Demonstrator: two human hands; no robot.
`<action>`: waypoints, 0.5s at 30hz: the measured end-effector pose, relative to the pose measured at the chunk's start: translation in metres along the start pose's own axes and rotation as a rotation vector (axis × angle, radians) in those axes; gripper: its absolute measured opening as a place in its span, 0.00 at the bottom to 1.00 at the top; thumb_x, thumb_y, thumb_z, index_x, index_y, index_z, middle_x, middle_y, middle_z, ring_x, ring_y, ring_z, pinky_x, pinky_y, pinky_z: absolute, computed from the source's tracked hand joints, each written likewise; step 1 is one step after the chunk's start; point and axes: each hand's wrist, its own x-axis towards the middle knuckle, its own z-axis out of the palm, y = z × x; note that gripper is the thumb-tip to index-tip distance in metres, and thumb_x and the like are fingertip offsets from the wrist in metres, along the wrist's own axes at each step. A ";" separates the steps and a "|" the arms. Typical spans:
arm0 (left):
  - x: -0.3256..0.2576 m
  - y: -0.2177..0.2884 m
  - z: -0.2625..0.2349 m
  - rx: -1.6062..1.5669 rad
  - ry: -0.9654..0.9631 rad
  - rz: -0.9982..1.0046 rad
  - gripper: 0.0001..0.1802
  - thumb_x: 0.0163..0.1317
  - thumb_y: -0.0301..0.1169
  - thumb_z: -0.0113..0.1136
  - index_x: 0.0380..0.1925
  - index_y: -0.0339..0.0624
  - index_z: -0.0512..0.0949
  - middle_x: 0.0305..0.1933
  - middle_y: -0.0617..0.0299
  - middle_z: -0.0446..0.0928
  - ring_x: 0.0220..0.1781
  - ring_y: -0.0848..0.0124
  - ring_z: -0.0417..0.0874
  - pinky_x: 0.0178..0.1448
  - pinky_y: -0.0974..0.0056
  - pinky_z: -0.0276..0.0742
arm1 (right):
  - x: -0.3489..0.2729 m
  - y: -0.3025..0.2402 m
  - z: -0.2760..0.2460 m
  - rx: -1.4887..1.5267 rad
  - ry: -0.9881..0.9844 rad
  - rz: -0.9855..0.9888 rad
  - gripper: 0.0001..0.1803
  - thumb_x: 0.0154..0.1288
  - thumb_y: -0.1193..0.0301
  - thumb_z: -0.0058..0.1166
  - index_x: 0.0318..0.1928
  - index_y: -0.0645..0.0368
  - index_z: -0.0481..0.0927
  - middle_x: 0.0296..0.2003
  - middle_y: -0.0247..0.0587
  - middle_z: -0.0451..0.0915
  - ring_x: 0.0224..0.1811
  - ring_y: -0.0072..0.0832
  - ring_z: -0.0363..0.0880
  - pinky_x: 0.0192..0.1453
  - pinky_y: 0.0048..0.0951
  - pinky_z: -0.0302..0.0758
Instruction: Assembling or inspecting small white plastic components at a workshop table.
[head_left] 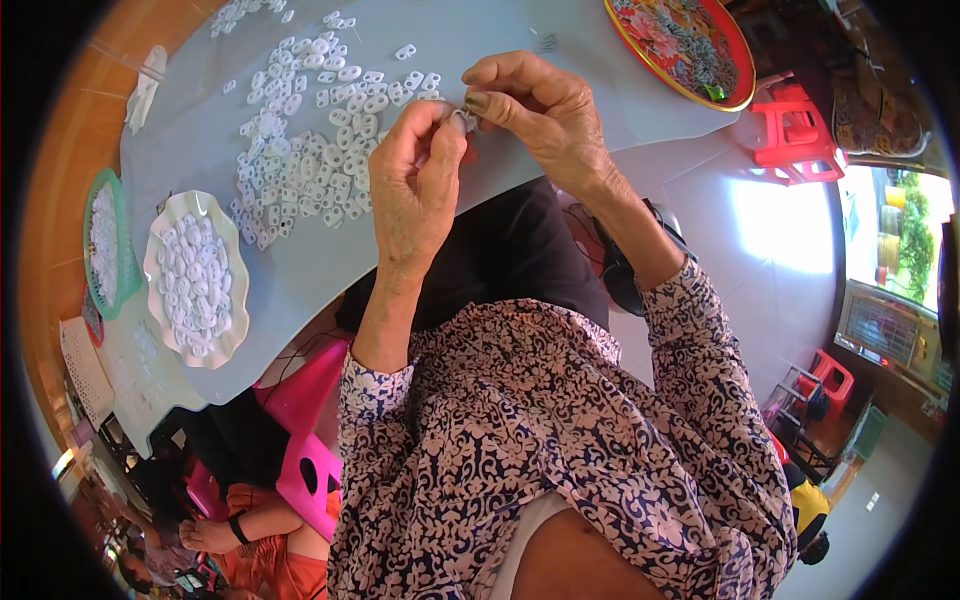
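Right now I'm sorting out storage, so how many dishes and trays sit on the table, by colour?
White scalloped dish: 1
Green-rimmed dish: 1
Red tray with yellow rim: 1
Total: 3

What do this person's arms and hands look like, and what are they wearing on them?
Both hands are bare: no gloves, and no rings or watch that I can make out. The left hand and right hand come out of the sleeves of a patterned blouse, a dark scrolling floral print on a pale pinkish ground. The cuffs end partway along the forearms, leaving the wrists uncovered.
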 end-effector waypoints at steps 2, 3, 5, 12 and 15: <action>0.000 0.001 0.001 0.018 -0.004 -0.015 0.07 0.64 0.29 0.51 0.30 0.36 0.73 0.24 0.67 0.71 0.26 0.81 0.72 0.29 0.75 0.66 | 0.000 0.000 0.000 0.017 0.006 -0.006 0.09 0.63 0.77 0.55 0.44 0.64 0.78 0.34 0.32 0.80 0.34 0.15 0.76 0.41 0.19 0.76; -0.001 0.002 0.001 0.037 -0.009 -0.029 0.08 0.64 0.30 0.52 0.30 0.36 0.73 0.24 0.67 0.71 0.26 0.81 0.72 0.29 0.75 0.66 | -0.001 0.000 0.000 0.034 0.013 -0.014 0.09 0.63 0.77 0.55 0.43 0.64 0.78 0.33 0.32 0.80 0.33 0.15 0.76 0.41 0.19 0.76; -0.001 -0.001 0.001 0.014 -0.017 -0.022 0.08 0.64 0.30 0.52 0.30 0.36 0.73 0.25 0.67 0.71 0.26 0.81 0.72 0.28 0.75 0.65 | -0.001 0.001 -0.001 0.031 0.008 -0.022 0.08 0.63 0.76 0.55 0.42 0.65 0.79 0.32 0.31 0.80 0.32 0.15 0.75 0.40 0.19 0.76; 0.000 -0.003 -0.001 -0.057 -0.091 -0.044 0.10 0.65 0.33 0.52 0.30 0.36 0.73 0.24 0.69 0.71 0.26 0.82 0.69 0.28 0.76 0.63 | 0.000 -0.003 -0.009 -0.085 -0.092 0.000 0.10 0.63 0.69 0.57 0.35 0.65 0.80 0.27 0.31 0.79 0.28 0.15 0.71 0.34 0.17 0.71; 0.000 -0.004 -0.002 -0.066 -0.113 -0.068 0.10 0.65 0.33 0.52 0.30 0.37 0.74 0.23 0.69 0.72 0.24 0.82 0.68 0.27 0.76 0.62 | 0.000 -0.005 -0.010 -0.120 -0.095 0.008 0.11 0.63 0.68 0.58 0.34 0.65 0.80 0.26 0.31 0.80 0.28 0.14 0.72 0.33 0.18 0.72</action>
